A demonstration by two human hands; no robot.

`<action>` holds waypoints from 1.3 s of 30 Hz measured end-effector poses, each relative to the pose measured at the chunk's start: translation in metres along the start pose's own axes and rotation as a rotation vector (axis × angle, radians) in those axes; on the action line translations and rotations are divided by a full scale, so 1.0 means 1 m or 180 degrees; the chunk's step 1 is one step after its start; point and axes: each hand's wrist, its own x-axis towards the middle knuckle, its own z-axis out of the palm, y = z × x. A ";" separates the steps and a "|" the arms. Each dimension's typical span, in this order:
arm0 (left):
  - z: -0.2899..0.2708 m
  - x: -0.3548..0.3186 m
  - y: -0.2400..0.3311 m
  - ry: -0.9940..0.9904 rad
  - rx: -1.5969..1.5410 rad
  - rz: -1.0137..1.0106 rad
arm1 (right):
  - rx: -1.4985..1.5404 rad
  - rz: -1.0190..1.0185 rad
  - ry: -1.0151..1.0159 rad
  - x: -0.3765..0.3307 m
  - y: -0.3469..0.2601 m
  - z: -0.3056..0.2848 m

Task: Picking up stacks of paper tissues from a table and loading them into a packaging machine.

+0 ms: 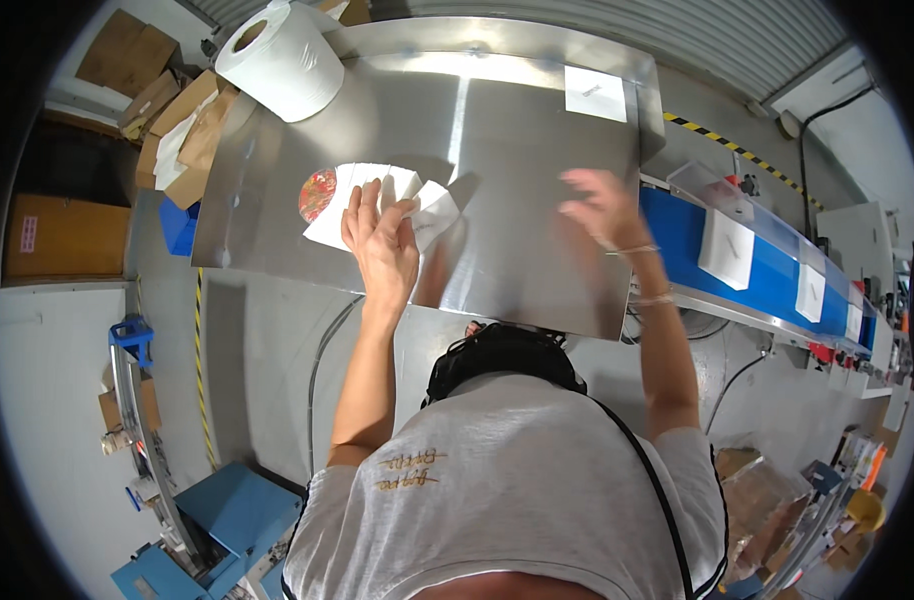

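A steel table fills the middle of the head view, and everything is placed in relation to it. Near its left part, a fan of white paper sleeves is pressed flat onto the steel by the left hand, whose fingers are spread open over the paper rather than closed around it. A round disc with a red printed pattern is seen poking out from under the left edge of the sleeves. Over the right part of the table, the right hand is blurred; its fingers seem loosely open and nothing is seen held in it. At the far left corner of the table a large roll of white paper is stood, and near the far right corner a single white sleeve is laid flat. Just beyond the table's right edge, a blue conveyor belt is seen carrying more white sleeves.
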 end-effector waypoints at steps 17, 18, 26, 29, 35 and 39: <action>-0.004 0.004 -0.014 0.0026 0.0282 -0.0034 | 0.1473 0.1349 0.0189 -0.018 0.026 0.045; -0.008 0.003 -0.017 0.0081 0.0260 -0.0078 | 0.0882 0.1536 0.0383 -0.029 0.050 0.026; -0.001 0.004 -0.018 0.0253 0.0030 -0.0088 | -0.3567 0.2087 0.2170 -0.100 0.105 -0.081; -0.002 0.004 -0.016 0.0221 0.0004 -0.0097 | -0.1914 0.0970 0.1596 -0.060 0.062 -0.059; -0.008 0.002 -0.013 0.0023 -0.0009 -0.0025 | 0.0853 0.0284 -0.0803 0.045 -0.051 0.070; -0.008 0.006 -0.005 -0.0175 0.0051 0.0066 | 0.1021 -0.0193 -0.1319 0.084 -0.054 0.115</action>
